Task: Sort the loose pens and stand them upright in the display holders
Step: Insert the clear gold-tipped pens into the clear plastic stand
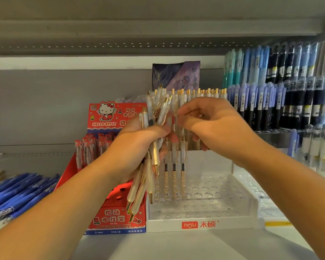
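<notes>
A bundle of pearl-white pens [154,147] with gold tips is gripped in the left hand [139,141], the fingers curled tightly round the barrels and the tips pointed down and leftward. The right hand [214,124] is held just beside the top of the bundle. Its thumb and forefinger are narrowed to a pinch on a gold clip [175,113], though it cannot be told which pen the clip belongs to.

Below both hands, a clear display holder [233,194] on a white "hesu" base is set near the front edge of the shelf [176,246]. 3 upright pens [174,173] are stood in holes at its left side, and a full row [204,92] is lined along its rear. A red Hello Kitty box [116,220] is placed just beside the holder's left side. Blue pens [17,194] are laid flat at the shelf's left edge.
</notes>
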